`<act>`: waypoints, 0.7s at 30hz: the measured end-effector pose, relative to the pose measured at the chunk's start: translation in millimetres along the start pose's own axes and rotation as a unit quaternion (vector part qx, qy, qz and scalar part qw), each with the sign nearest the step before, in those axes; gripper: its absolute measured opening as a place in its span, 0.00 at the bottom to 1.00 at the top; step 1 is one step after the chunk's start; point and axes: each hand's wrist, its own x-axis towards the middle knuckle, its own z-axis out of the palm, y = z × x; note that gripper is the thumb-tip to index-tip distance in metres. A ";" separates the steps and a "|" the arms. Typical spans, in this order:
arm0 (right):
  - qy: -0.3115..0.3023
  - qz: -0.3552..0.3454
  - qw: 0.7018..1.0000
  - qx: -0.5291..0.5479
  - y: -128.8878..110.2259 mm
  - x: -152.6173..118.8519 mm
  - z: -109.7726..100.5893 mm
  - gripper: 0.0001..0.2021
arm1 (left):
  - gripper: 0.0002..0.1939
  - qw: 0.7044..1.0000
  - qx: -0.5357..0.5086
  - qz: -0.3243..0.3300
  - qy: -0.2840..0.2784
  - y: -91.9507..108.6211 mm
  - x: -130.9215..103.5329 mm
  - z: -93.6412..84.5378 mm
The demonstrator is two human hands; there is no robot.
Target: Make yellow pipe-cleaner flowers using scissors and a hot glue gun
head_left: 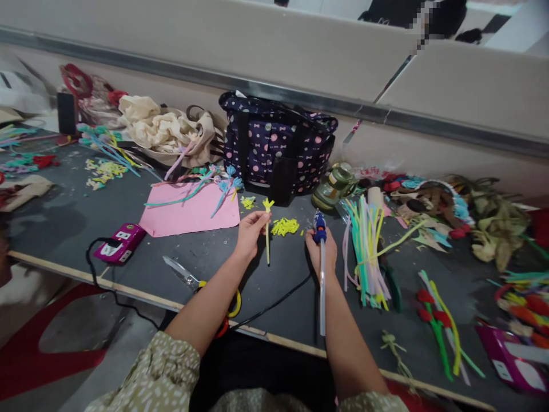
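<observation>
My left hand [252, 233] pinches a yellow pipe-cleaner stem [267, 243] upright, with small yellow pieces spread at its top. In my right hand [317, 252] is a blue glue gun [319, 226], its nozzle pointing away from me and a long clear glue stick [322, 292] sticking out of its back toward me. Between the hands lies a small heap of short yellow pieces [285, 226] on the dark table. A smaller yellow-green pile [247, 202] sits just beyond my left hand. The glue gun's black cord [278, 303] runs across the table toward its front edge.
Scissors [184, 273] lie partly under my left forearm. Left are pink paper [193, 214] and a purple power strip [120, 243]. A patterned bag [278, 143] and green bottle [337, 186] stand behind; bundled pipe cleaners [366, 252] lie right, near red-tipped stems [441, 326].
</observation>
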 end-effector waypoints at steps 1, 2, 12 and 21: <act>-0.007 0.002 0.999 -0.035 -0.2 1.2 1.6 0.13 | 0.16 1.000 -0.001 -0.003 -0.003 -0.6 -0.1 0.2; -0.010 0.005 0.997 -0.076 -1.1 2.2 3.8 0.14 | 0.16 1.000 -0.001 -0.005 -0.004 -1.0 -0.1 0.5; -0.036 0.011 0.967 -0.251 -9.3 2.8 23.5 0.16 | 0.15 0.999 0.015 -0.026 -0.011 -1.7 -2.2 2.9; 0.013 0.046 0.953 0.300 -6.3 -2.7 19.5 0.15 | 0.15 0.994 -0.011 -0.084 -0.063 -1.6 -4.2 4.4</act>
